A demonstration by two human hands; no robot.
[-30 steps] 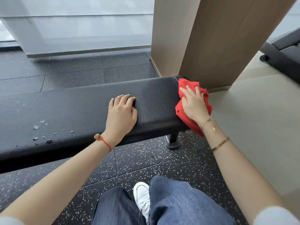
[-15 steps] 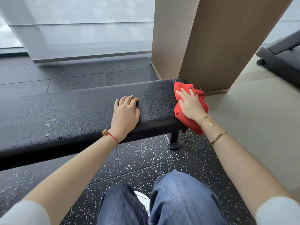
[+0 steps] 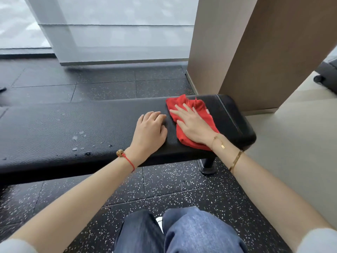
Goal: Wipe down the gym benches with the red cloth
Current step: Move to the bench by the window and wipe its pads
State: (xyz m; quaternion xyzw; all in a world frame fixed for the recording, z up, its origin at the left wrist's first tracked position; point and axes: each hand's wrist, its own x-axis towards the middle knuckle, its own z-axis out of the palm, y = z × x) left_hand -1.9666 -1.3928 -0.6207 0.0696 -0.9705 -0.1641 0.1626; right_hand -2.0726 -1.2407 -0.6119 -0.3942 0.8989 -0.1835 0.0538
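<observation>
the crumpled red cloth (image 3: 191,121) lies flat on top of the black padded vinyl bench (image 3: 76,128), near its end at three o'clock. the right hand (image 3: 193,125) presses it down with fingers spread straight, gripping nothing. just beside it, toward nine o'clock, the left hand (image 3: 149,132) rests on the pad, fingers loosely bent and empty. this looks like mid-wipe. next the cloth likely needs sweeping toward nine o'clock, over the pale droplets (image 3: 80,141). no containers in view.

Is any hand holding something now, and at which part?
Nothing is gripped. The right hand presses flat on the middle of the red cloth; the left hand rests on the bench.
</observation>
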